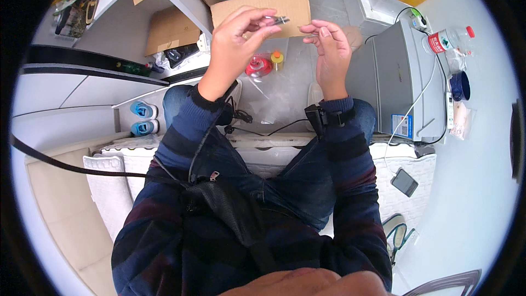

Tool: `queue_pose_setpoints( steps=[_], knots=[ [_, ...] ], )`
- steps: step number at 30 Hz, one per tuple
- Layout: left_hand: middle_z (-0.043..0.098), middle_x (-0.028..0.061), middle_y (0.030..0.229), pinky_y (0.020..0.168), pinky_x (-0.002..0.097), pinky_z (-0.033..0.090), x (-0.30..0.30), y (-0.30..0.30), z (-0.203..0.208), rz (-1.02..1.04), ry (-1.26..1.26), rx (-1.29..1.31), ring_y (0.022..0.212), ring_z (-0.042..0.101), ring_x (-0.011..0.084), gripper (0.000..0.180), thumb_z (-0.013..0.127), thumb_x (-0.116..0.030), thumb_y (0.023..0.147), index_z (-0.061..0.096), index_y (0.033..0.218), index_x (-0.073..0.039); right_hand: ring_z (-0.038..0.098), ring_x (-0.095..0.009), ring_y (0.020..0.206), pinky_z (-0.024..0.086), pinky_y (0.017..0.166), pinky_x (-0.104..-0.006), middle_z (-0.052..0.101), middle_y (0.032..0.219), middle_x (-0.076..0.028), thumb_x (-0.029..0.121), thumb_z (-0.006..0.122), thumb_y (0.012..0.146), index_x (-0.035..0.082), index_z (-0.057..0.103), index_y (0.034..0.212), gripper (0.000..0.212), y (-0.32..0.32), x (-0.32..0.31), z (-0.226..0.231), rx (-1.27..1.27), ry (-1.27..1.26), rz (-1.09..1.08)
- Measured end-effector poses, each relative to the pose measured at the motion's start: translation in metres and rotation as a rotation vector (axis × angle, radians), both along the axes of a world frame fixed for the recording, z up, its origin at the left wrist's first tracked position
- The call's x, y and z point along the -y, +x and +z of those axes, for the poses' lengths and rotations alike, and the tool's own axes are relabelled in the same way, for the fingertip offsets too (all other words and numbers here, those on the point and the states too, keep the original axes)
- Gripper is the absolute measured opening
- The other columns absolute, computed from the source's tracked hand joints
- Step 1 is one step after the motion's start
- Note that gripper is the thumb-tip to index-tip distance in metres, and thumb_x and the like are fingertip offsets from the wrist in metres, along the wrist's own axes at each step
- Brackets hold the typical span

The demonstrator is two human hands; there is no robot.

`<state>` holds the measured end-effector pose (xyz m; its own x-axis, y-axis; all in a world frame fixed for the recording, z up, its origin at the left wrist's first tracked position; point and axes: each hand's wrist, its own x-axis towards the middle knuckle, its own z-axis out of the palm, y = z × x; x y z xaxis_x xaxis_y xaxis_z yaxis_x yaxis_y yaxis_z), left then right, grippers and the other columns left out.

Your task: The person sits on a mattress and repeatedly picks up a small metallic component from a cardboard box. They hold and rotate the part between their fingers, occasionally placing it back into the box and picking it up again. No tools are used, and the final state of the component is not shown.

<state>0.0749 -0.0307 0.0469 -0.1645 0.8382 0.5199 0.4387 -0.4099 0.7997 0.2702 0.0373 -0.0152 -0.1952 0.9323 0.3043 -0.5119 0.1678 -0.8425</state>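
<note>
My left hand (234, 41) is raised in front of me, closed in a pinch. Between its thumb and fingers is a small, slim, dark and silvery object (281, 20), too small to tell its kind. Across from it, my right hand (333, 53) is also pinched, its fingertips pointing toward the left hand. Something thin and pale seems to show at those fingertips, but I cannot make it out. The two hands are apart, with a small gap between them.
Beyond my hands stands an open cardboard box (257, 8) with plastic bags inside. Below them on the floor are a red container (258, 67) and a yellow bottle (277, 61). A grey cabinet (386, 77) stands at right; a phone (404, 182) lies on the white bedding.
</note>
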Motion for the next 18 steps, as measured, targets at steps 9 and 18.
queue_pose_setpoints(
  steps=[9, 18],
  knots=[
    [0.074, 0.0067, 0.092, 0.071, 0.0237, 0.055, 0.019, -0.024, -0.074, -0.245, -0.379, 0.731, 0.078, 0.069, 0.0105, 0.021, 0.065, -0.015, 0.107, 0.069, 0.118, 0.002, 0.073, -0.042, 0.107, 0.057, 0.091, -0.0454, 0.074, 0.091, -0.017, 0.021, 0.046, 0.110, -0.004, 0.068, 0.096, 0.036, -0.014, 0.015, -0.004, 0.053, 0.293, 0.094],
    [0.073, 0.0072, 0.090, 0.069, 0.0257, 0.053, 0.026, -0.036, -0.083, -0.369, -0.375, 0.807, 0.074, 0.065, 0.0119, 0.022, 0.062, -0.019, 0.108, 0.069, 0.113, 0.001, 0.073, -0.042, 0.116, 0.057, 0.095, -0.0444, 0.072, 0.084, -0.012, 0.017, 0.064, 0.093, 0.002, 0.070, 0.080, 0.020, -0.033, 0.026, 0.022, 0.688, 1.014, -0.076]
  ],
)
